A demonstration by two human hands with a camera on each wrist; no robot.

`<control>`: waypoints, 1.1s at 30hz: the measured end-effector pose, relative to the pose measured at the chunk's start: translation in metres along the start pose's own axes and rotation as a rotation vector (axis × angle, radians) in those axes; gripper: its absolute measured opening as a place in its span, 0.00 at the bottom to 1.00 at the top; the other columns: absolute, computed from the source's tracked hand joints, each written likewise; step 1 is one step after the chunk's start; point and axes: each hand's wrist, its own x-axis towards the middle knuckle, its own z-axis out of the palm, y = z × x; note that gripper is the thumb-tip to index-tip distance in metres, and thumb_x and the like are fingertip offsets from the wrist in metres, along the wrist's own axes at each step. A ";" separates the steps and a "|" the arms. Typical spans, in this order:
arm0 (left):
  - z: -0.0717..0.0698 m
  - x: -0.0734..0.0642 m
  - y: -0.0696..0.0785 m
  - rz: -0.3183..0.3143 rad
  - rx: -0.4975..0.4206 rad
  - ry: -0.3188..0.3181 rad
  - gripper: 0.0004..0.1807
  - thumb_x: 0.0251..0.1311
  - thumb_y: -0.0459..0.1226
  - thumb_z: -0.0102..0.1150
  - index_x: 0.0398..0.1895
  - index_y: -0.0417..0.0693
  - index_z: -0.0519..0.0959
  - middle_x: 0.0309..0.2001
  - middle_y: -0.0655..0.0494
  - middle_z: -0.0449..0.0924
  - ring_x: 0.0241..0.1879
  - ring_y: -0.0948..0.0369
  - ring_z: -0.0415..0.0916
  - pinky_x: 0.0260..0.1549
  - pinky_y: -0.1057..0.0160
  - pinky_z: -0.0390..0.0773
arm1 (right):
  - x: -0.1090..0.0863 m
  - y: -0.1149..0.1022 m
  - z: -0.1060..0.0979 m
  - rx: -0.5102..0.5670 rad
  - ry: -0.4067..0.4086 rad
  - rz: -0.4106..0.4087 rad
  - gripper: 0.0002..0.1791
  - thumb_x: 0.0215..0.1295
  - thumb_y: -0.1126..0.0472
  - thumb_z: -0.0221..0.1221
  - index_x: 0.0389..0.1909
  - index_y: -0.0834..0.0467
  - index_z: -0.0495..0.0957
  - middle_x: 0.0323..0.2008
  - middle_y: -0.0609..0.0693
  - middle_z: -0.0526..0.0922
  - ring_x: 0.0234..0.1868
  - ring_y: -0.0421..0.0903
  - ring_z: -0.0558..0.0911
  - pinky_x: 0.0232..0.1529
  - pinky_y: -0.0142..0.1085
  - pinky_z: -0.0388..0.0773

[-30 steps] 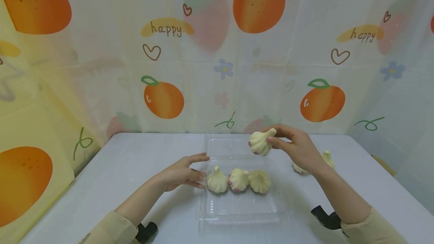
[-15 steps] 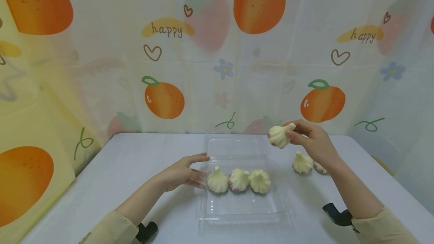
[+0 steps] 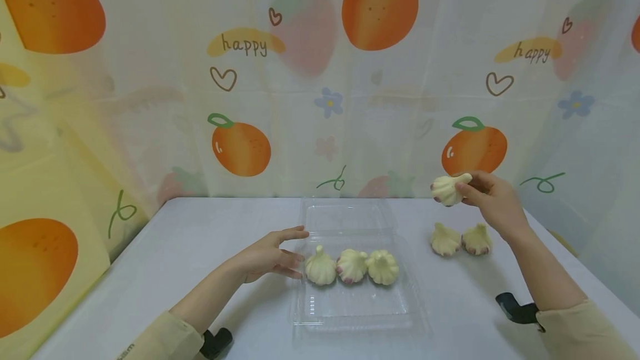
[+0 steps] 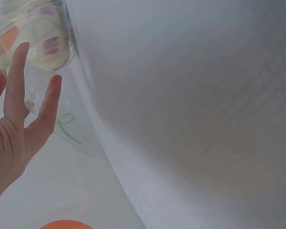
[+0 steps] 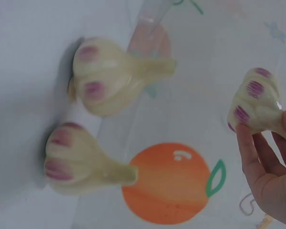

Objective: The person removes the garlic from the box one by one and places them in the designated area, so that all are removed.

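Pinched by its neck between thumb and fingers of my right hand [image 3: 492,199], a garlic bulb [image 3: 448,190] hangs above the table's far right part. In the right wrist view that same bulb [image 5: 256,101] shows purple patches. Two more garlic bulbs, a left one [image 3: 445,239] and a right one [image 3: 477,239], stand on the table below. Three bulbs sit in a row inside a clear plastic box: left [image 3: 320,266], middle [image 3: 352,266] and right [image 3: 383,267]. My left hand [image 3: 272,255], fingers extended and spread, touches the left side of the clear box [image 3: 357,307].
The box's clear lid [image 3: 345,216] lies folded open towards the back. A white cloth covers the table [image 3: 215,221]. Behind its far edge hangs a fruit-patterned curtain [image 3: 390,99]. Each wrist carries a black camera mount, such as the right one [image 3: 516,309].
My right hand has carried the garlic bulb from over the box to the right and slightly up. Both bulbs on the table have come into full view. The left hand has stayed put.
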 end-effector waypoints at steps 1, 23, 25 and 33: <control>0.000 0.000 0.000 0.000 0.000 0.000 0.37 0.60 0.23 0.54 0.75 0.35 0.57 0.81 0.46 0.39 0.67 0.40 0.68 0.46 0.56 0.89 | 0.001 0.004 -0.003 0.003 0.004 0.008 0.25 0.72 0.51 0.55 0.57 0.68 0.73 0.35 0.26 0.76 0.36 0.20 0.78 0.38 0.17 0.83; -0.001 0.001 -0.001 0.000 0.001 0.001 0.38 0.60 0.23 0.54 0.75 0.35 0.57 0.81 0.45 0.39 0.67 0.40 0.68 0.46 0.56 0.89 | 0.002 0.066 -0.036 -0.067 0.110 0.262 0.33 0.73 0.46 0.52 0.65 0.69 0.68 0.35 0.27 0.71 0.29 0.15 0.72 0.30 0.17 0.82; -0.001 0.001 0.000 -0.001 0.000 0.002 0.38 0.60 0.23 0.54 0.75 0.35 0.57 0.81 0.45 0.39 0.67 0.40 0.68 0.46 0.55 0.89 | 0.001 0.070 -0.038 -0.068 0.114 0.269 0.33 0.73 0.47 0.52 0.65 0.70 0.68 0.34 0.25 0.70 0.29 0.15 0.71 0.30 0.17 0.82; 0.000 0.000 0.001 -0.003 0.009 0.004 0.38 0.61 0.24 0.55 0.75 0.36 0.57 0.81 0.46 0.39 0.67 0.40 0.68 0.46 0.56 0.89 | -0.004 0.082 -0.042 -0.115 0.123 0.347 0.33 0.75 0.49 0.50 0.66 0.73 0.65 0.60 0.73 0.72 0.31 0.20 0.71 0.27 0.18 0.82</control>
